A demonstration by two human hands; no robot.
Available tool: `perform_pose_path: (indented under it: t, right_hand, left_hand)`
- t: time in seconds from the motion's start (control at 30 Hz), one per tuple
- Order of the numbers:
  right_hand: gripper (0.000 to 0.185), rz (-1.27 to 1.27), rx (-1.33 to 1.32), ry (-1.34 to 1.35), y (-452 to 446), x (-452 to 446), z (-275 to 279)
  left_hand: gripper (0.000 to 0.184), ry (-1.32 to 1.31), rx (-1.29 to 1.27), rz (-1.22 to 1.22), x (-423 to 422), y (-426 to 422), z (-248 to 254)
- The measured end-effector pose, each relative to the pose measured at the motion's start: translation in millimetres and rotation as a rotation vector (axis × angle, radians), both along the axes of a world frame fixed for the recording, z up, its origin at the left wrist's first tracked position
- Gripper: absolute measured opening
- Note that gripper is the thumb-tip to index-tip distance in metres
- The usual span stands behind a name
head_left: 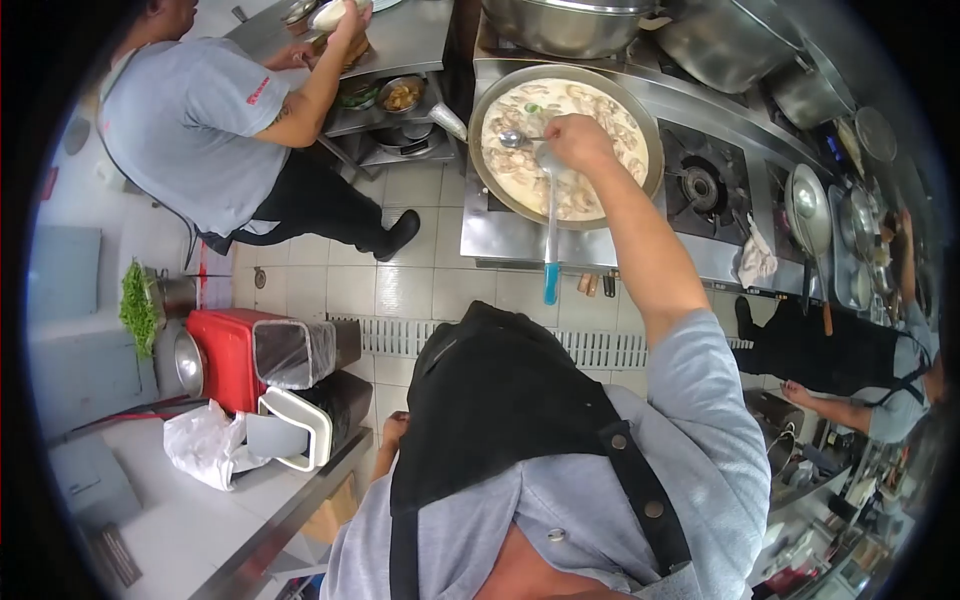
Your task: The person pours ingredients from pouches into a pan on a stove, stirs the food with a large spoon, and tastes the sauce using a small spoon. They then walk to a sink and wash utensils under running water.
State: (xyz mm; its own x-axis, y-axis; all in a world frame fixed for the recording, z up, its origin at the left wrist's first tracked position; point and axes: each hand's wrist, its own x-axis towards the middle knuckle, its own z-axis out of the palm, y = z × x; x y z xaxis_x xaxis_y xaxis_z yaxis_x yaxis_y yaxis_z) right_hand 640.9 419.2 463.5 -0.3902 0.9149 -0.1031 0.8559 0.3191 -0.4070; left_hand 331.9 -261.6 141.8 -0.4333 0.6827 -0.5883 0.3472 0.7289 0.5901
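My right hand [578, 143] is closed round the handle of a metal spoon [513, 139] over a wide pan [652, 150]. Creamy food with pale pieces [600, 110] fills the pan, and a small green piece shows near its upper part. A spatula with a blue handle end [551, 280] rests across the pan's near rim, its head under my right hand. My left hand [397, 428] hangs low beside my black apron, partly hidden by it; its fingers are too small to make out.
A co-worker [200, 120] stands at the counter [400, 40] at upper left; another person [830, 350] is at right. Large pots [570, 25] stand behind the pan, a burner [700, 185] to its right. A red bin [225, 350] and a lined container [290, 350] stand lower left.
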Motion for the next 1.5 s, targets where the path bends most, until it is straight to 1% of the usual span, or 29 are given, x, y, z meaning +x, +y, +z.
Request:
perform_pose_path:
  t: [0.13, 0.23, 0.27, 0.33, 0.4, 0.47, 0.5, 0.57, 0.6, 0.7, 0.77, 0.8, 0.83, 0.87, 0.93, 1.03, 1.13, 1.23, 1.33, 1.37, 1.4, 1.43, 1.5]
  right_hand:
    - [0.023, 0.006, 0.004, 0.012, 4, -4, -7]
    - [0.023, -0.015, -0.010, 0.049, 2, -4, -11]
    - [0.023, -0.031, -0.020, 0.063, 2, -2, -12]
    - [0.022, -0.100, -0.036, 0.203, -1, 12, -15]
    - [0.022, -0.155, -0.032, 0.315, -7, 30, -19]
    - [0.022, -0.193, 0.000, 0.403, -15, 51, -20]
    - [0.022, -0.224, -0.018, 0.468, -21, 61, -20]
    - [0.022, -0.289, -0.053, 0.596, -35, 82, -21]
    - [0.022, -0.327, -0.052, 0.618, -44, 94, -21]
    - [0.023, -0.423, -0.032, 0.680, -74, 128, -24]
    - [0.024, -0.458, 0.020, 0.543, -99, 151, -23]
    - [0.024, -0.470, 0.042, 0.475, -110, 161, -21]
    - [0.025, -0.472, 0.072, 0.444, -117, 171, -28]
    - [0.026, -0.488, 0.049, 0.422, -122, 179, -33]
    - [0.026, -0.526, 0.002, 0.381, -138, 189, -34]
    - [0.026, -0.560, 0.008, 0.377, -155, 196, -35]
    - [0.026, -0.573, 0.001, 0.375, -170, 210, -27]
    - [0.025, -0.615, -0.012, 0.410, -189, 224, -28]
    - [0.023, -0.633, -0.053, 0.499, -205, 237, -34]
    - [0.022, -0.639, -0.075, 0.522, -210, 238, -32]
    - [0.021, -0.647, -0.097, 0.545, -216, 238, -23]
    - [0.020, -0.652, -0.116, 0.567, -221, 238, -11]
    - [0.019, -0.591, -0.091, 0.669, -228, 233, 23]
  left_hand:
    - [0.018, -0.026, 0.115, 0.131, -3, 36, -1]
    - [0.019, -0.112, 0.039, 0.269, -9, 76, 26]
    - [0.019, -0.116, 0.050, 0.277, -11, 88, 33]
    - [0.019, -0.125, 0.074, 0.288, -13, 107, 45]
    - [0.020, -0.122, 0.020, 0.242, -11, 119, 51]
    - [0.023, -0.132, -0.068, 0.169, -20, 122, 36]
    - [0.030, -0.006, -0.015, -0.050, -23, 120, 34]
    - [0.033, -0.055, -0.112, -0.078, -31, 123, 28]
    - [0.035, -0.078, -0.164, -0.091, -34, 127, 29]
    - [0.033, -0.092, -0.188, -0.130, -48, 132, 31]
    - [0.030, -0.127, -0.145, -0.135, -55, 138, 28]
    - [0.028, -0.150, -0.101, -0.136, -69, 135, 8]
    - [0.026, -0.172, -0.057, -0.135, -72, 137, 7]
    - [0.026, -0.128, -0.076, -0.163, -73, 140, 7]
    - [0.024, -0.036, -0.117, -0.223, -62, 161, 32]
    - [0.028, -0.115, -0.141, -0.169, -58, 181, 37]
    - [0.032, -0.102, -0.091, -0.272, -54, 196, 43]
    - [0.033, -0.097, -0.001, -0.312, -47, 201, 34]
    - [0.031, -0.188, 0.071, -0.333, -52, 195, 11]
    - [0.030, -0.232, 0.026, -0.308, -55, 193, 0]
    - [0.029, -0.276, -0.019, -0.282, -61, 188, -14]
    - [0.029, -0.320, -0.061, -0.256, -62, 186, -17]
    - [0.029, -0.215, -0.050, -0.347, -64, 180, -16]
